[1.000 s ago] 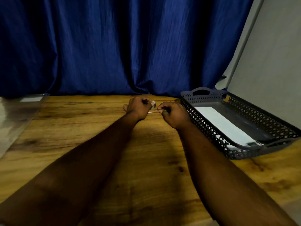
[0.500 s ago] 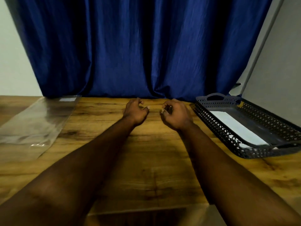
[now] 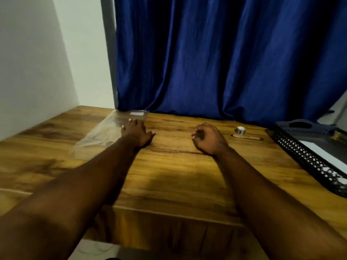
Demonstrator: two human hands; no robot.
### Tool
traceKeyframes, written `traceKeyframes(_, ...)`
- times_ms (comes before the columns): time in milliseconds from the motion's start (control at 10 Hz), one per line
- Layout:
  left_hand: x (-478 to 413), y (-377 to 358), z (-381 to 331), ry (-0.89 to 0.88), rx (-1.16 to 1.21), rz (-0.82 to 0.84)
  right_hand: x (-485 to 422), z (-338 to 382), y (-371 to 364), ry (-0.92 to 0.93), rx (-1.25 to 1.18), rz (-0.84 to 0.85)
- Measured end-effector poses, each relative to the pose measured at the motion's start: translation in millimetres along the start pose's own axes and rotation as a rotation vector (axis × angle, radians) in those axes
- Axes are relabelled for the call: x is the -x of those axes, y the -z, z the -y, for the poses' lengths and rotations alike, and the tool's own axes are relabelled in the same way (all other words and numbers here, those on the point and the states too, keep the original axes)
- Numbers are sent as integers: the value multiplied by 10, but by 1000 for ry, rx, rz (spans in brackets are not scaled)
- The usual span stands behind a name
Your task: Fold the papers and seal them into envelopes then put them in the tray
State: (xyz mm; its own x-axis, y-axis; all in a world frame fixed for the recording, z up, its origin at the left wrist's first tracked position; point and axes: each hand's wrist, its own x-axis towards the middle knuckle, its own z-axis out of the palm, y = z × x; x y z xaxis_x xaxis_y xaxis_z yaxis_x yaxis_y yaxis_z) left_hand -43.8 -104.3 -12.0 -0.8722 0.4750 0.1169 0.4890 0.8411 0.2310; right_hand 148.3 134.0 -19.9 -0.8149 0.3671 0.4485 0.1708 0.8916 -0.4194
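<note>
A clear plastic envelope point(image 3: 105, 132) lies flat on the wooden table at the far left, by the curtain. My left hand point(image 3: 137, 133) is stretched out with straight fingers, and its fingertips rest on the envelope's right edge. My right hand point(image 3: 209, 139) hovers over the middle of the table, fingers loosely curled and holding nothing. At the right edge stands a dark perforated tray point(image 3: 300, 154) with a white sealed envelope point(image 3: 324, 156) lying inside it.
A small roll of clear tape point(image 3: 240, 130) and a pen point(image 3: 247, 137) lie on the table between my right hand and the tray. A blue curtain point(image 3: 216, 59) hangs behind the table. A white wall closes the left side.
The view swung left. My left hand moved left from the table's middle and opened onto the clear envelope. My right hand let go of the tape, which now sits on the table.
</note>
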Motion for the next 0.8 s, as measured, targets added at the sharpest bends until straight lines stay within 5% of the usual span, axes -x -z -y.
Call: traceKeyframes(800, 714, -78, -259, -88, -16, 70, 330, 160, -127, -108, -24, -49)
